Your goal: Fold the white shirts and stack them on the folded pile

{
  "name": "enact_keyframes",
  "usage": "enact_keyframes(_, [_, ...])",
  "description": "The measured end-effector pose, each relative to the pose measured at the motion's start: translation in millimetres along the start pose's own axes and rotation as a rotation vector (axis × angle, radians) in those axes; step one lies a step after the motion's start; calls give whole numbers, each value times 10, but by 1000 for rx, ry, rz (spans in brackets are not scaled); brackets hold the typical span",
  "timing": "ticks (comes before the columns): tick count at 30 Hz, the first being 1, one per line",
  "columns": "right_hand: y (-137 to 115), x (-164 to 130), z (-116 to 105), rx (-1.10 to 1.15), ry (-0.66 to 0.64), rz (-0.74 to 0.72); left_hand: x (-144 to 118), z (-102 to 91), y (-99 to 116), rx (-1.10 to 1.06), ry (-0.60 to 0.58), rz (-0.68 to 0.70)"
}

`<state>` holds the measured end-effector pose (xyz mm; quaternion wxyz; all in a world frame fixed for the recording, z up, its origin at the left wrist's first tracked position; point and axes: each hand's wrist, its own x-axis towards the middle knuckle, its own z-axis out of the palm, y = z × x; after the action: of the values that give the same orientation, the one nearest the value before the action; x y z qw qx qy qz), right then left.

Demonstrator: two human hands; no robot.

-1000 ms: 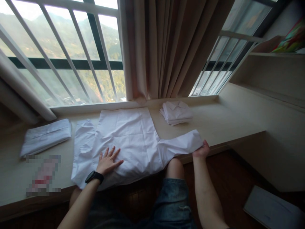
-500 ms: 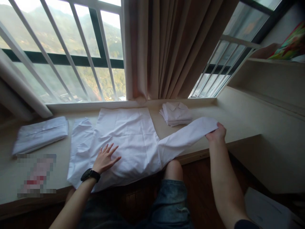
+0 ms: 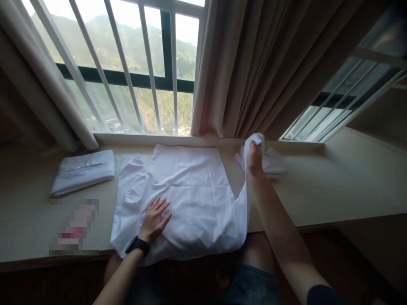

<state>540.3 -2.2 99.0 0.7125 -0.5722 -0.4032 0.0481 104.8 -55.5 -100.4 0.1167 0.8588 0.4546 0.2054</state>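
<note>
A white long-sleeved shirt (image 3: pixel 190 186) lies spread on the window ledge, its hem toward the window. Its left sleeve is folded back along the body. My left hand (image 3: pixel 155 220), with a black watch on the wrist, rests flat on the shirt, fingers spread. My right hand (image 3: pixel 255 159) is closed around the end of the other sleeve and holds it raised off the ledge. That sleeve runs upright from the shirt's right side. Behind my right hand, a folded white shirt pile (image 3: pixel 274 163) is partly hidden.
On the left of the ledge (image 3: pixel 318 186) lies a folded white garment (image 3: pixel 84 171). Nearer me is a blurred-out flat item (image 3: pixel 76 224). Beige curtains (image 3: pixel 235 84) and a barred window (image 3: pixel 133 80) stand behind. The ledge's front edge is above my knees.
My right hand has swung the sleeve from stretched out at the right up toward the window. My left hand stays flat on the shirt. The view has turned left.
</note>
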Motion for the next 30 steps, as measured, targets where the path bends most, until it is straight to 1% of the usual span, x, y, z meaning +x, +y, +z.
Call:
enact_keyframes(2, [-23,-67,564,-132,-41,34,-8,-14,13,6,-17,3])
enact_keyframes(5, [-5,-272,1427,-393,-193,130,-9,-19,33,15,-32,24])
enact_keyframes(7, [91,-464,1939,-558,-299,175,-7,-16,33,16,-27,32])
enact_keyframes(8, [167,-568,2158,-629,-348,181,-7,-13,28,16,-24,34])
enact_keyframes(10, [360,-772,2504,-747,-440,173,-11,-2,12,12,-15,35])
enact_keyframes(12, [576,-951,2723,-844,-555,159,-17,16,-9,7,-5,38])
enact_keyframes(13, [680,-1024,2793,-895,-640,158,-20,27,-20,7,-1,40])
enact_keyframes(15, [860,-1133,2875,-989,-828,175,-25,49,-41,16,6,44])
enact_keyframes(17, [984,-1188,2916,-1047,-966,205,-26,66,-59,29,8,51])
enact_keyframes(19, [1045,-1184,2939,-1053,-1012,219,-24,73,-68,34,6,55])
enact_keyframes(21, [1043,-1114,2939,-1018,-1033,199,-18,71,-68,28,6,55])
enact_keyframes(23, [996,-990,2881,-956,-1057,150,-10,64,-63,19,2,48])
enact_keyframes(24, [965,-917,2813,-920,-1065,119,-6,60,-59,17,-2,42])
enact_keyframes(26, [912,-788,2564,-852,-1062,52,3,52,-50,19,-14,31])
enact_keyframes(27, [899,-748,2372,-804,-1037,15,7,48,-44,20,-20,25])
enact_keyframes(28, [901,-732,2133,-758,-1002,-14,10,44,-39,20,-25,20])
enact_keyframes(30, [950,-799,1523,-630,-866,-67,16,35,-27,19,-29,11])
